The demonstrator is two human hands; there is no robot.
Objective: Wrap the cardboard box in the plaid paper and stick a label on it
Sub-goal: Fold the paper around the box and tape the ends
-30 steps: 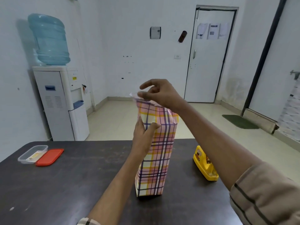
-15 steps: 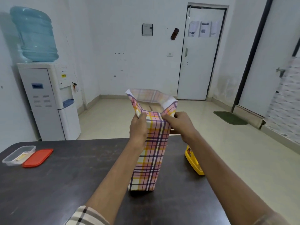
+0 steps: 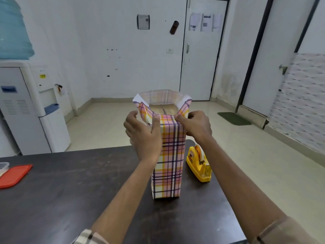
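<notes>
A tall cardboard box wrapped in pink, yellow and purple plaid paper [image 3: 168,161] stands upright on the dark table [image 3: 70,191]. The paper's top end stands open above the box, and the brown box top [image 3: 163,108] shows inside. My left hand [image 3: 142,136] grips the upper left corner, thumb pressed on the near edge. My right hand [image 3: 195,125] pinches the upper right corner, where the near flap is folded inward. No label is in view.
A yellow tape dispenser [image 3: 199,163] sits right of the box. A red lid [image 3: 14,175] and a clear container [image 3: 3,167] lie at the table's left edge. A water dispenser [image 3: 26,103] stands beyond, left. The table's far edge is just behind the box.
My right hand came down from above the paper's open top to the upper right corner. My left hand stayed on the left side. The near flap is pressed down between both hands.
</notes>
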